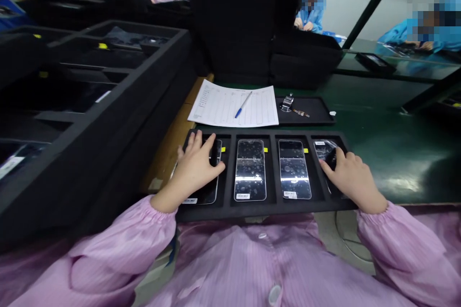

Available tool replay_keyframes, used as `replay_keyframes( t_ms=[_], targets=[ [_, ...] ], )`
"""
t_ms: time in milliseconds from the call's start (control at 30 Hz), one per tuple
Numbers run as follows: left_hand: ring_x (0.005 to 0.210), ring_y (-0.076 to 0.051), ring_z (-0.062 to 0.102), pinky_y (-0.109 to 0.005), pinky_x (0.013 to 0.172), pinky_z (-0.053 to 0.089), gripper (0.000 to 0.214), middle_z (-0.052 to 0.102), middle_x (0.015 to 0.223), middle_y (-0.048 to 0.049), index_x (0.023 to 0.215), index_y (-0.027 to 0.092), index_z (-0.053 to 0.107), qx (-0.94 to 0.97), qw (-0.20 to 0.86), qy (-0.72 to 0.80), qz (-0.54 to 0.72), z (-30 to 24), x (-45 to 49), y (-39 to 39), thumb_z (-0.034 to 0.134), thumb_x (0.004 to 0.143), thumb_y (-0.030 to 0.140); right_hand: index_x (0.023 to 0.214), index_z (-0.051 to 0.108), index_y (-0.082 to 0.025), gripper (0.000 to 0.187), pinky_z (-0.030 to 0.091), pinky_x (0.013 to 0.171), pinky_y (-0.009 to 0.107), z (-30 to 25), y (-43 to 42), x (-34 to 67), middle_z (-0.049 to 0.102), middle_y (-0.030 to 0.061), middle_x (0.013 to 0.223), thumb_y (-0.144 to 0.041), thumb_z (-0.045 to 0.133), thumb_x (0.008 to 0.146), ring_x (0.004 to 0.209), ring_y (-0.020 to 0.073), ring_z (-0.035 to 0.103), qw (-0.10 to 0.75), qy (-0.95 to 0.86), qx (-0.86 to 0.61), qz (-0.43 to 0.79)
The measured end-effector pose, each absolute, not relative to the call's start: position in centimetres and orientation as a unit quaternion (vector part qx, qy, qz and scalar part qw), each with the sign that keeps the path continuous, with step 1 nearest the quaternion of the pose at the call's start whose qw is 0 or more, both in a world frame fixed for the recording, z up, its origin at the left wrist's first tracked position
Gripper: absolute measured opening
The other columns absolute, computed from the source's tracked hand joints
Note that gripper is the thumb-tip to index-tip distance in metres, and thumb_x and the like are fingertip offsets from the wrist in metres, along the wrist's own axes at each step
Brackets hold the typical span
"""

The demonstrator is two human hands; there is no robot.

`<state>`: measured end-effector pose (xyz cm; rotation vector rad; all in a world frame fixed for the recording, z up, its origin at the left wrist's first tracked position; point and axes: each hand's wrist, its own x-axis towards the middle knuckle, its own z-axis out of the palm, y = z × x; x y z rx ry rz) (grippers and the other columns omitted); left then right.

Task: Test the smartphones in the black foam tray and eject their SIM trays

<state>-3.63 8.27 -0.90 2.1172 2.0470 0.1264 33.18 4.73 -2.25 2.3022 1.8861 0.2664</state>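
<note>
Over black tray [252, 210], left hand [194, 165] partly hides screen [212, 193].

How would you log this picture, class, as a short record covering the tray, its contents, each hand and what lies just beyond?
Tray: black foam tray, four compartments in a row
Contents: a phone screen in each; middle two uncovered by hands
Left hand: fingers spread over the leftmost phone screen
Right hand: at the rightmost phone screen; grip unclear
Beyond: printed form with a pen on it; smaller black tray beside it
</note>
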Motion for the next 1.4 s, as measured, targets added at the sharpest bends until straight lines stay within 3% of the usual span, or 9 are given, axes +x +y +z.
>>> replay_keyframes(
  t_ms=[200,400,567,733,867,1100,1267,1400],
  targets=[
    [0.153,-0.042,0.015,-0.069,0.116,0.025,0.079,0.018,0.165,-0.0255,0.155,0.011,0.032,0.708,0.078,0.701,0.033,-1.0,-3.4,8.6,0.054,0.085,0.038,0.129,0.052,-0.006,0.064,0.048,0.08,0.042,-0.2,5.4,32.7,0.065,0.0215,0.104,-0.059,0.047,0.095,0.102,0.038,0.063,0.107,0.619,0.777,0.021],
    [0.152,-0.043,0.018,-0.072,0.114,0.025,0.078,0.019,0.164,-0.0262,0.154,0.008,0.034,0.717,0.082,0.691,0.042,-1.1,-3.6,8.8,0.051,0.085,0.04,0.139,0.048,-0.007,0.066,0.048,0.088,0.043,0.7,6.2,34.5,0.065,0.0214,0.113,-0.056,0.051,0.094,0.109,0.0368,0.062,0.102,0.656,0.747,-0.038],
    [0.153,-0.043,0.018,-0.072,0.114,0.025,0.076,0.019,0.164,-0.0265,0.154,0.008,0.034,0.72,0.085,0.687,0.052,-1.2,-3.7,8.7,0.048,0.086,0.04,0.136,0.052,-0.012,0.049,0.049,0.089,0.037,1.0,6.3,36.5,0.064,0.0165,0.125,-0.043,0.031,0.104,0.115,0.0294,0.062,0.096,0.673,0.729,-0.081],
    [0.153,-0.042,0.018,-0.072,0.114,0.024,0.075,0.019,0.164,-0.0268,0.154,0.008,0.033,0.718,0.083,0.689,0.048,-1.3,-3.7,8.7,0.045,0.088,0.041,0.141,0.044,-0.004,0.064,0.051,0.08,0.043,0.5,5.4,34.5,0.063,0.0235,0.12,-0.054,0.039,0.1,0.104,0.038,0.066,0.139,0.644,0.751,-0.039],
    [0.152,-0.042,0.021,-0.071,0.114,0.025,0.075,0.02,0.163,-0.0275,0.154,0.008,0.033,0.719,0.074,0.689,0.047,-1.5,-3.6,8.6,0.047,0.087,0.039,0.142,0.039,0.002,0.071,0.05,0.084,0.042,0.2,5.4,33.1,0.062,0.0264,0.115,-0.056,0.039,0.101,0.107,0.0375,0.065,0.158,0.643,0.749,-0.004],
    [0.152,-0.039,0.023,-0.068,0.115,0.026,0.074,0.021,0.163,-0.0272,0.154,0.009,0.033,0.713,0.074,0.696,0.043,-1.2,-3.3,8.3,0.049,0.086,0.036,0.134,0.047,-0.003,0.067,0.05,0.08,0.041,-0.4,5.9,33.7,0.064,0.0206,0.107,-0.058,0.047,0.096,0.099,0.0357,0.066,0.097,0.648,0.756,0.004],
    [0.152,-0.039,0.022,-0.069,0.114,0.027,0.075,0.023,0.163,-0.0253,0.153,0.01,0.035,0.705,0.078,0.703,0.048,-1.0,-2.8,8.3,0.053,0.084,0.034,0.138,0.045,-0.003,0.068,0.05,0.077,0.041,-0.9,5.4,34.0,0.065,0.0196,0.107,-0.057,0.047,0.097,0.098,0.0356,0.065,0.068,0.652,0.755,0.02],
    [0.153,-0.04,0.019,-0.072,0.114,0.024,0.077,0.02,0.165,-0.0239,0.154,0.01,0.032,0.699,0.089,0.708,0.047,-0.9,-2.8,8.4,0.055,0.083,0.032,0.136,0.05,-0.001,0.061,0.05,0.078,0.042,-0.1,3.9,32.0,0.064,0.0215,0.107,-0.051,0.043,0.101,0.102,0.0375,0.063,0.036,0.651,0.75,0.109]
  ],
)
